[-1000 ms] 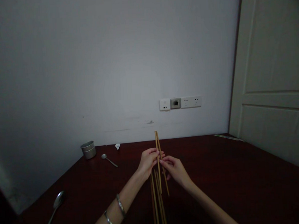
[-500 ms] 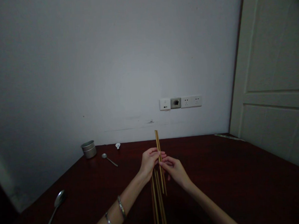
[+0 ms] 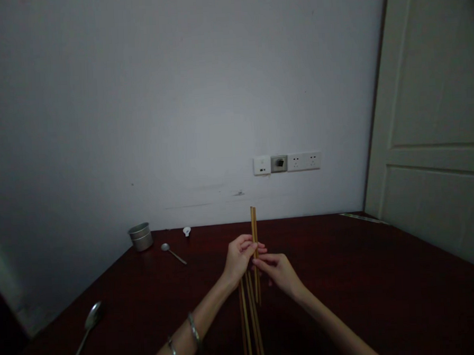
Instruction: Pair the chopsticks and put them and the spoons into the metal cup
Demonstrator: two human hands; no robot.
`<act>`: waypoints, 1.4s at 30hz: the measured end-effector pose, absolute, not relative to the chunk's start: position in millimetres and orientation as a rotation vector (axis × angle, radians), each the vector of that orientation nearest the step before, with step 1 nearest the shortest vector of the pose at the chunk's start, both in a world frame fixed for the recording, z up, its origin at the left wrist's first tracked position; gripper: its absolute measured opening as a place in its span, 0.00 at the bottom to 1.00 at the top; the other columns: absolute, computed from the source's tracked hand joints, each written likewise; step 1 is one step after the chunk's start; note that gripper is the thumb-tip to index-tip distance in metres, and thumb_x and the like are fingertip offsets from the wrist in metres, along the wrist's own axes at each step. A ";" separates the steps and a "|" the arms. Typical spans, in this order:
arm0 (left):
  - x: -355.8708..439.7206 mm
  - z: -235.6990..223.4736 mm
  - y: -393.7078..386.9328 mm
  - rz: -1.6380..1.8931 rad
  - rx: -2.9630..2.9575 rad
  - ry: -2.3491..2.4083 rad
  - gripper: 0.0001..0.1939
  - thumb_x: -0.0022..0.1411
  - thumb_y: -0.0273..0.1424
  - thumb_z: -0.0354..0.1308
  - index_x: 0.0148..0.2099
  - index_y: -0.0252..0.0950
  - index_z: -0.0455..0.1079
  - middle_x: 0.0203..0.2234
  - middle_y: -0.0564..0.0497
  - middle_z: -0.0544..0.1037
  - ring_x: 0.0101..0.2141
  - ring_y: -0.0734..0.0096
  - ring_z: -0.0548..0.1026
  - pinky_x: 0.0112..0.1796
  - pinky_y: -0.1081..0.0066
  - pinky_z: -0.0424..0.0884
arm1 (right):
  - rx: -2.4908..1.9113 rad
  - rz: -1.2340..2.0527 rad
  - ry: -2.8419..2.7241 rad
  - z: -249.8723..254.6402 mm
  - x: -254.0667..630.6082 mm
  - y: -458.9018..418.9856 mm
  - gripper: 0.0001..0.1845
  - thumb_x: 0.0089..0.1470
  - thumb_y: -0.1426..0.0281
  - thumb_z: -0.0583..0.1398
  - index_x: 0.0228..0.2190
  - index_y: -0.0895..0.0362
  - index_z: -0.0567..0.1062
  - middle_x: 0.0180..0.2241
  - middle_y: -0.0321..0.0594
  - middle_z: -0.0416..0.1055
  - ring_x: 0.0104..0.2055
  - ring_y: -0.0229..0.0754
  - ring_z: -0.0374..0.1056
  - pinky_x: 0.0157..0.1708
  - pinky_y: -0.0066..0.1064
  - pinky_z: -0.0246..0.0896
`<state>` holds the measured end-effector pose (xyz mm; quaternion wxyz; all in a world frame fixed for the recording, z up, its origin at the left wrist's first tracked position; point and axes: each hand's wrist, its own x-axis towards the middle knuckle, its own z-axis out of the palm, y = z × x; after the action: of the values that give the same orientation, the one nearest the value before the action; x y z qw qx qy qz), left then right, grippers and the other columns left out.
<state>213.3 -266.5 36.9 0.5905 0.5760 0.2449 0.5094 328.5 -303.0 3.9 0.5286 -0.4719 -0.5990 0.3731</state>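
Observation:
Two wooden chopsticks (image 3: 254,227) stand upright side by side above the dark red table (image 3: 365,276). My left hand (image 3: 239,259) and my right hand (image 3: 277,270) both pinch them near the middle, fingers closed around the pair. Their lower ends hang just below my hands. More chopsticks (image 3: 250,325) lie flat on the table under my hands, running toward me. Two metal bangles (image 3: 184,339) ring my left wrist.
A small metal cup (image 3: 140,236) stands at the table's far left, with a small spoon (image 3: 172,253) and a white cap (image 3: 186,231) beside it. A large spoon (image 3: 86,331) lies near the left edge. A wall with sockets (image 3: 287,162) and a door (image 3: 437,135) border the table.
The two held chopsticks were splayed at their lower ends; now they are drawn together, parallel and more upright. Both hands shifted slightly right.

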 end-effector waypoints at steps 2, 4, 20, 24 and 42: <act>211.3 37.9 -265.3 1.161 1.366 0.572 0.17 0.46 0.35 0.62 0.35 0.32 0.62 0.28 0.42 0.77 0.30 0.60 0.76 0.32 0.65 0.70 | -1.127 0.891 -1.448 3.1 329.5 -302.8 0.22 0.43 0.54 0.58 0.21 0.62 0.74 0.15 0.31 0.60 0.14 0.28 0.53 0.11 0.21 0.51; 207.9 40.3 -263.1 1.122 1.395 0.587 0.17 0.45 0.35 0.63 0.35 0.31 0.62 0.28 0.41 0.77 0.29 0.60 0.76 0.31 0.66 0.70 | -1.128 0.899 -1.461 2.6 330.0 -302.9 0.22 0.43 0.54 0.57 0.20 0.62 0.74 0.14 0.32 0.60 0.14 0.28 0.52 0.11 0.21 0.50; 190.9 56.7 -246.8 0.931 1.463 0.652 0.13 0.48 0.35 0.61 0.29 0.28 0.68 0.25 0.42 0.77 0.25 0.67 0.75 0.30 0.69 0.70 | -1.201 1.107 -1.614 22.3 336.6 -313.8 0.19 0.42 0.56 0.59 0.23 0.61 0.76 0.18 0.38 0.70 0.18 0.32 0.61 0.13 0.20 0.54; 193.1 50.4 -244.0 0.928 1.401 0.692 0.11 0.48 0.33 0.61 0.28 0.28 0.69 0.24 0.42 0.77 0.24 0.67 0.75 0.29 0.69 0.70 | -1.242 1.194 -1.531 19.9 338.6 -311.5 0.18 0.40 0.59 0.61 0.26 0.62 0.76 0.21 0.39 0.72 0.19 0.33 0.65 0.15 0.21 0.58; 200.7 34.8 -252.0 0.727 1.513 0.756 0.12 0.47 0.36 0.60 0.24 0.30 0.72 0.23 0.45 0.78 0.22 0.71 0.72 0.24 0.75 0.64 | -1.351 1.217 -1.012 16.0 326.4 -323.0 0.11 0.36 0.67 0.65 0.21 0.62 0.72 0.16 0.34 0.69 0.16 0.32 0.65 0.14 0.21 0.62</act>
<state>200.7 -252.0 34.8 0.6054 0.6541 0.3269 0.3143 326.4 -323.0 16.0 0.5057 -0.5600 -0.4195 0.5046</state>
